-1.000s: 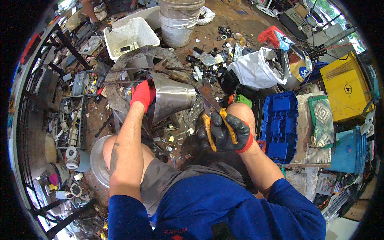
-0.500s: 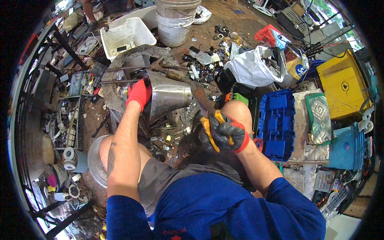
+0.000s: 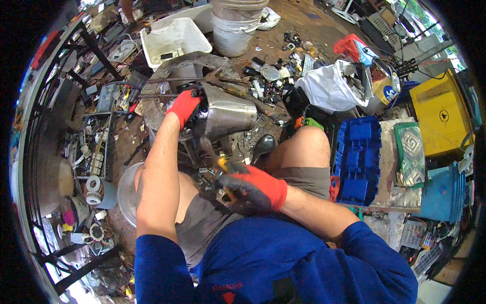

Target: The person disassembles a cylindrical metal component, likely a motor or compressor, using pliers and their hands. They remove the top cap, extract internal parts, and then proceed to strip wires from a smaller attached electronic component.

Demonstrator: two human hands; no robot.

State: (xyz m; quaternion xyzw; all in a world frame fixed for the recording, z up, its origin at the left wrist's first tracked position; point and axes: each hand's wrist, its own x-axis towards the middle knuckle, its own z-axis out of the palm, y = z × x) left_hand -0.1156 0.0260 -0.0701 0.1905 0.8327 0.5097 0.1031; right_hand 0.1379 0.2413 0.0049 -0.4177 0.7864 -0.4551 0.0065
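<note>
My left hand [image 3: 183, 106], in a red and black glove, grips the rim of a shiny metal cone-shaped housing [image 3: 228, 114] that lies on its side in front of my knees. My right hand [image 3: 248, 188], gloved the same way, is closed around a pair of pliers with yellow handles [image 3: 218, 169]. The pliers' dark jaws point up toward the underside of the metal housing. Both hands sit between my bare knees.
A white plastic tub [image 3: 172, 38] and a grey bucket [image 3: 235, 25] stand beyond the housing. A white bag [image 3: 329, 86], a blue crate [image 3: 357, 159] and a yellow box [image 3: 440, 116] lie to the right. Scrap parts and a black metal rack [image 3: 61, 131] crowd the left.
My right hand has swung the pliers from over my right knee leftward and down, to between my knees below the housing. My left hand has kept its hold on the housing.
</note>
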